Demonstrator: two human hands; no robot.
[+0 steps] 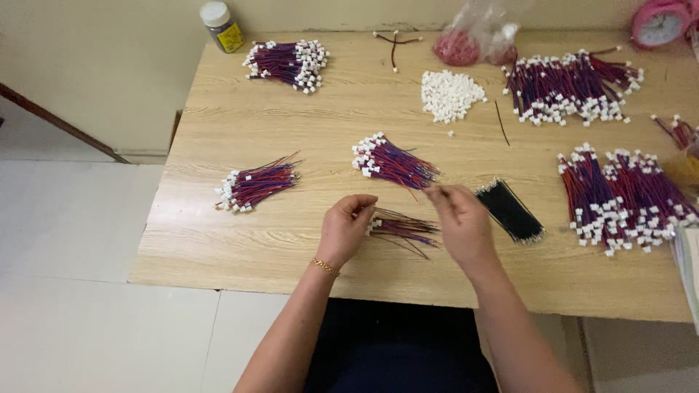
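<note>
Fingers [362,207] of left hand [344,231] pinch wire bundle [402,227] near table [218,247] front edge, its long axis running right toward right hand [460,222], whose fingers pinch one wire.

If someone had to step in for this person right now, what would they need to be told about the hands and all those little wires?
Left hand: pinching a small bunch of red-and-blue wires at its white-plug end, low over the wooden table.
Right hand: fingertips pinched at a thin wire; too small to tell more.
Nearby: a fanned bundle just beyond the hands, a black wire bundle to the right, loose white plugs further back.
Done, by the look: plugged bundles lie in heaps at the left, back left and right.
Left: the black wires and loose plugs appear unused.
</note>
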